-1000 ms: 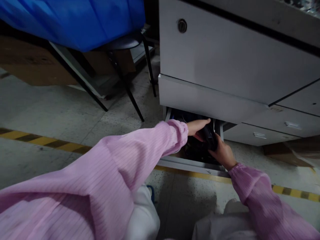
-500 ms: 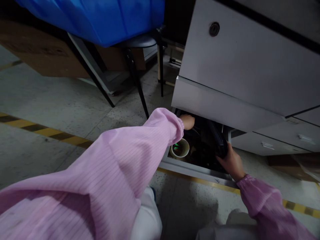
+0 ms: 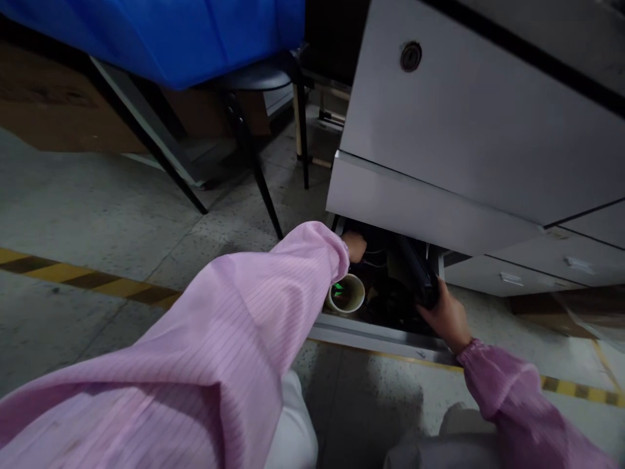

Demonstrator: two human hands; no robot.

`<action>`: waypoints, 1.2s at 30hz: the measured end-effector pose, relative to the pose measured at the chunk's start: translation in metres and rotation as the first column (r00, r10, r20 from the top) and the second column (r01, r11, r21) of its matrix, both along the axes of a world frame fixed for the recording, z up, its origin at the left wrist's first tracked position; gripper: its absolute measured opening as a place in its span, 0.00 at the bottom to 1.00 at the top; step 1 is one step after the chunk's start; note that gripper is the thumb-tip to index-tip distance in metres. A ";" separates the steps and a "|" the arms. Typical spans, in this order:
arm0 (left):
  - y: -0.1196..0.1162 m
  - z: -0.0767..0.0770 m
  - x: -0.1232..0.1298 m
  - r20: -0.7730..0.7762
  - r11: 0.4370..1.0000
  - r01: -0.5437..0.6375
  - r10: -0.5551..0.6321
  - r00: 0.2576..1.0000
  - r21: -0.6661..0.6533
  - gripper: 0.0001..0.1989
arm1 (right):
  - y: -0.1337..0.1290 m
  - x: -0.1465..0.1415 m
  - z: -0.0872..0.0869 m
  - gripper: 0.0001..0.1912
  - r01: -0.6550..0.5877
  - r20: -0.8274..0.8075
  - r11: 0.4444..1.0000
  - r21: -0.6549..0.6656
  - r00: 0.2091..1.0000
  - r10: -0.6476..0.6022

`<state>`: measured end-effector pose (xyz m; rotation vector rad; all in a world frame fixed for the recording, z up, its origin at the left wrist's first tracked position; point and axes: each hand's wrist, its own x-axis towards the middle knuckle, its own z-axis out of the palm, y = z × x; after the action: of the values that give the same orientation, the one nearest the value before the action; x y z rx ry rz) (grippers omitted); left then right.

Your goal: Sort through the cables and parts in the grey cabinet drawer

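An open drawer (image 3: 385,333) low in the cabinet has both my hands in it. At its left rear, my left hand (image 3: 356,247) looks closed, its fingertips lost in shadow, so what it holds cannot be made out. Thin pale wires (image 3: 375,263) lie just right of that hand. My right hand (image 3: 448,318) grips the near end of a long black, box-like object (image 3: 415,266), which stands tilted along the drawer's right side. A round whitish tub (image 3: 362,294) with something green inside sits near the front left corner, below my left cuff. Other dark contents between the hands are unclear.
The grey cabinet (image 3: 439,124) rises directly above the drawer. A black chair (image 3: 254,172) carrying a blue bin (image 3: 195,39) stands at the left, near a cardboard box (image 3: 58,104). Yellow-black tape (image 3: 88,277) crosses the floor. Another carton (image 3: 551,316) lies at right.
The view has shifted slightly, moving the scene left in the picture. My left hand has shifted a little within the drawer's rear left. My right hand keeps hold of the black object.
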<state>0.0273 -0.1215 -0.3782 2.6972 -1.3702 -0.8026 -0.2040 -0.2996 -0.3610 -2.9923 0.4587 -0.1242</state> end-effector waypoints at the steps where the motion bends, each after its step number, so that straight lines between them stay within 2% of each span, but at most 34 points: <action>1: 0.000 0.000 0.001 0.005 1.000 -0.002 0.002 1.000 0.003 0.11 | 0.000 0.000 0.000 0.35 0.001 0.001 1.000 0.001 1.000 -0.001; 11: -0.002 -0.004 -0.006 -0.020 1.000 0.009 -0.009 1.000 0.011 0.12 | -0.005 0.002 0.002 0.36 0.008 -0.044 0.999 0.031 0.999 -0.006; 21: -0.001 -0.006 -0.001 0.013 0.997 0.049 -0.050 0.999 0.065 0.18 | -0.007 0.007 0.008 0.39 -0.025 -0.062 0.997 0.069 0.998 0.029; 28: -0.002 -0.006 -0.004 0.000 0.994 0.052 -0.052 0.999 0.094 0.14 | -0.011 0.009 0.010 0.42 -0.044 -0.114 0.997 0.066 0.992 0.051; 36: 0.005 -0.005 -0.007 0.047 0.998 0.044 -0.045 0.998 0.038 0.12 | -0.016 0.013 0.012 0.45 -0.097 -0.132 0.993 0.071 0.986 0.106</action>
<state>0.0200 -0.1170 -0.3832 2.7407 -1.4443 -0.7792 -0.1910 -0.3157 -0.3486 -2.9645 0.3154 0.1017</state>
